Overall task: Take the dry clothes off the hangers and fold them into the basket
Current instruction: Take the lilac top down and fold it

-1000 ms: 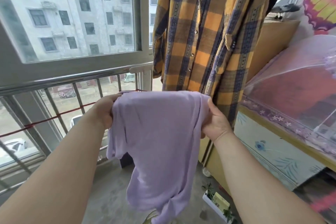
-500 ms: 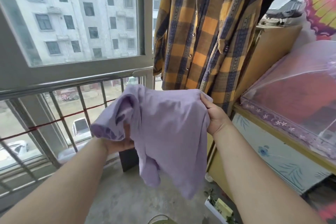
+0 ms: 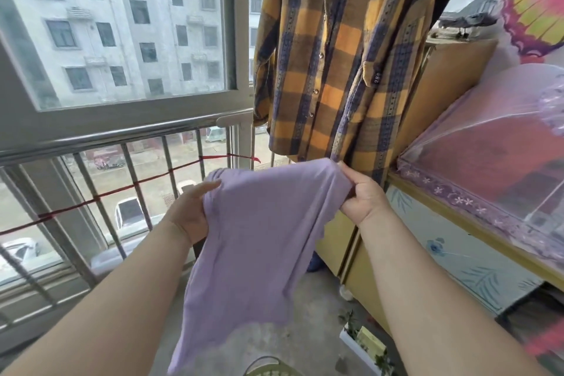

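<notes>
Head view: lilac soft knit garment (image 3: 259, 238) is off its hanger and held at chest height in front of the grey metal balcony railing (image 3: 100, 143), top edge stretched between both hands, the rest hanging slack toward the concrete floor. Right hand (image 3: 363, 195) has fingers curled and pinches the upper right corner, which is bunched. Left hand (image 3: 189, 210) lies along the left edge with fingers fairly straight. The cloth covers the thumb, so I cannot tell whether it pinches or only props the fabric. A sliver of greenish woven basket (image 3: 270, 371) shows at the bottom edge, below the hanging hem. An orange-and-navy plaid shirt (image 3: 335, 55) hangs just behind, not yet taken down. Step in hand, as I read it, is squaring the garment for its first fold. To do it well, get a sure pinch on the left corner to match the right, pull the top edge level and taut so the bunching releases, and let the weight draw the body flat. Then bring the corners together, edges aligned, clear of the plaid hem, before lowering it into the basket. Thin knit will slip and skew if one corner is held loosely.
</notes>
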`<action>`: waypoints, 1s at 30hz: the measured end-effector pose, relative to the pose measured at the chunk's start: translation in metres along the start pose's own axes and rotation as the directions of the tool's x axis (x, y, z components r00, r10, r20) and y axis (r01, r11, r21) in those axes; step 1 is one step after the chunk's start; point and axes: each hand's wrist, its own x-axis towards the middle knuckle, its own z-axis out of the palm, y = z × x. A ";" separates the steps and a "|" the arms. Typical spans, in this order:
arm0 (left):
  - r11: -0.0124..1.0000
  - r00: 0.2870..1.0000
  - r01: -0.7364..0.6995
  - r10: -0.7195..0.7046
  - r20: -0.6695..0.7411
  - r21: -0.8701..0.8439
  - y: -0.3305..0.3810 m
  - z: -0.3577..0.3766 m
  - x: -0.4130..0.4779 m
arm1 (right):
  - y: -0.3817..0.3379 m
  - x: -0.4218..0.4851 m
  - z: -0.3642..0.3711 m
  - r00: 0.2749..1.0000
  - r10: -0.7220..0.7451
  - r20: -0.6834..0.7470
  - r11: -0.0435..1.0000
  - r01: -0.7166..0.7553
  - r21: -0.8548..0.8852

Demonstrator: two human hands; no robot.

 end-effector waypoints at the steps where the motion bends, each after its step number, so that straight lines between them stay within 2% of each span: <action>1: 0.999 0.998 -0.018 0.020 -0.059 0.029 0.002 0.005 0.002 | 0.000 0.001 -0.003 0.999 -0.013 0.043 0.998 0.010 0.070; 2: 0.998 0.993 -0.020 0.028 -0.116 0.067 0.003 0.008 0.005 | 0.002 0.001 -0.004 0.997 0.016 0.076 1.000 -0.017 0.020; 3: 0.995 0.985 -0.006 0.024 -0.172 0.103 0.004 0.010 0.008 | 0.007 -0.002 -0.004 0.994 0.075 0.076 0.990 -0.065 -0.127; 4: 0.990 0.973 0.003 0.030 -0.230 0.140 0.005 0.011 0.011 | 0.012 -0.003 -0.005 0.990 0.130 0.044 0.946 -0.111 -0.306; 5: 0.986 0.961 0.004 0.042 -0.273 0.166 0.005 0.011 0.014 | 0.016 -0.004 -0.004 0.989 0.147 -0.007 0.903 -0.137 -0.407; 6: 0.983 0.949 -0.006 0.062 -0.309 0.181 0.006 0.009 0.018 | 0.017 -0.004 -0.003 0.992 0.116 -0.052 0.902 -0.127 -0.412; 8: 0.971 0.930 -0.031 0.116 -0.348 0.239 0.010 0.006 0.021 | 0.011 0.000 -0.002 0.996 0.025 -0.086 0.981 -0.041 -0.190; 9: 0.955 0.919 -0.026 0.140 -0.369 0.296 0.013 0.004 0.022 | 0.006 0.002 -0.003 0.998 -0.014 -0.058 0.993 0.008 -0.115; 10: 0.933 0.911 -0.008 0.155 -0.382 0.359 0.017 0.002 0.024 | 0.002 0.003 -0.002 0.999 -0.035 -0.022 0.988 0.031 -0.153; 11: 0.915 0.910 0.019 0.152 -0.387 0.404 0.020 0.003 0.024 | 0.000 0.002 0.000 0.999 -0.039 -0.005 0.957 0.036 -0.289; 12: 0.907 0.920 0.031 0.139 -0.366 0.421 0.023 0.005 0.025 | -0.001 0.004 0.001 0.998 -0.055 -0.018 0.893 0.041 -0.449; 14: 0.868 0.926 0.030 0.163 -0.342 0.497 0.028 0.007 0.027 | -0.004 0.008 0.005 0.977 -0.181 -0.108 0.781 0.077 -0.620; 16: 0.731 0.885 0.021 0.304 -0.353 0.682 0.037 0.011 0.027 | -0.011 0.008 0.010 0.928 -0.333 -0.169 0.750 0.152 -0.644; 18: 0.518 0.810 0.077 0.466 -0.357 0.852 0.045 0.012 0.025 | -0.014 0.009 0.011 0.916 -0.366 -0.162 0.729 0.174 -0.662; 19: 0.467 0.774 0.093 0.521 -0.359 0.880 0.048 0.011 0.025 | -0.014 0.009 0.011 0.921 -0.360 -0.152 0.747 0.186 -0.638; 20: 0.477 0.740 0.094 0.554 -0.382 0.874 0.050 0.010 0.025 | -0.013 0.009 0.010 0.926 -0.349 -0.142 0.796 0.214 -0.566; 21: 0.558 0.722 0.051 0.553 -0.417 0.828 0.052 0.010 0.024 | -0.014 0.006 0.009 0.943 -0.319 -0.092 0.859 0.247 -0.448; 22: 0.681 0.732 -0.023 0.510 -0.452 0.732 0.054 0.009 0.023 | -0.015 0.005 0.007 0.960 -0.280 -0.006 0.894 0.258 -0.367; 23: 0.793 0.777 -0.086 0.432 -0.458 0.603 0.055 0.009 0.021 | -0.015 0.001 0.007 0.972 -0.219 0.089 0.892 0.237 -0.384; 25: 0.921 0.888 -0.142 0.281 -0.365 0.363 0.056 0.010 0.014 | -0.015 -0.009 0.008 0.979 -0.053 0.197 0.758 0.168 -0.630; 26: 0.942 0.918 -0.142 0.240 -0.314 0.305 0.055 0.011 0.010 | -0.015 -0.010 0.010 0.982 -0.048 0.182 0.695 0.164 -0.700; 27: 0.946 0.933 -0.157 0.236 -0.271 0.282 0.054 0.014 0.005 | -0.017 -0.010 0.012 0.984 -0.109 0.141 0.693 0.177 -0.699; 30: 0.931 0.935 -0.158 0.248 -0.253 0.330 0.053 0.009 0.004 | -0.024 -0.006 0.017 0.963 -0.262 0.065 0.809 0.256 -0.529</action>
